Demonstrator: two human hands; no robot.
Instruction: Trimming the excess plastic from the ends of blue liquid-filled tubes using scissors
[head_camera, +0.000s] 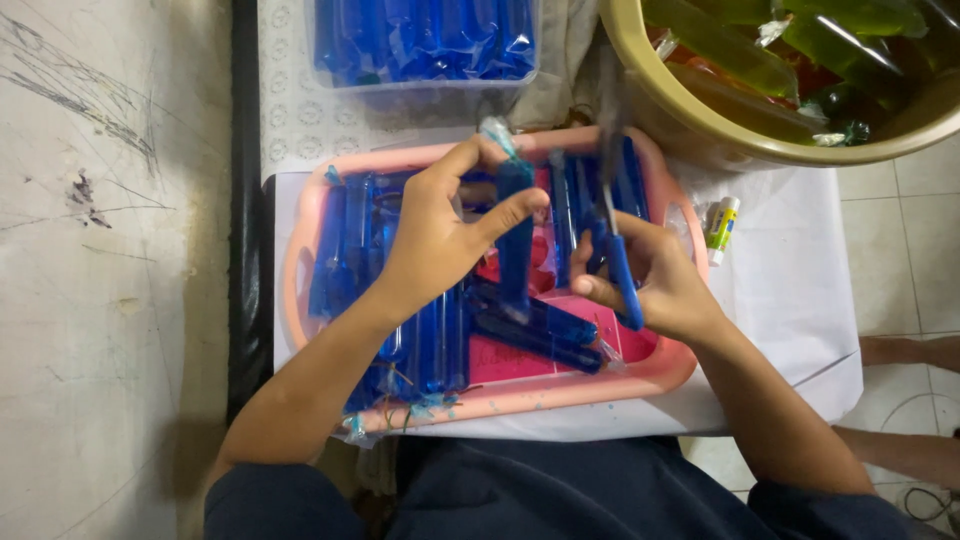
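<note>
- Dark navy cloth over the person's lap (560, 495) lies closest to the lens, with both bare forearms reaching forward from it over a white sheet (790, 290) spread on the low table.
- Pink oval plastic basin (480, 398) sits on that sheet, part-filled with long blue liquid-filled plastic tubes (430, 345) lying side by side.
- Beige round tub (700, 125) of green and red packets stands beyond the basin on the right; a clear box of more blue tubes (425, 40) stands beyond it on the left.
- Left hand (435, 240) grips one blue tube (515, 235) upright above the basin, thumb and fingers closed round its upper part, knotted tip just above them.
- Right hand (655, 280) is clenched on blue-handled scissors (618, 262), blades pointing up beside the tube and blurred.
- Judging by this, trimming the knotted end is the step in hand; the blades must meet the tip clear of the knot.
- Small yellow-and-white stick (722, 228) lies on the sheet, right of the basin.
</note>
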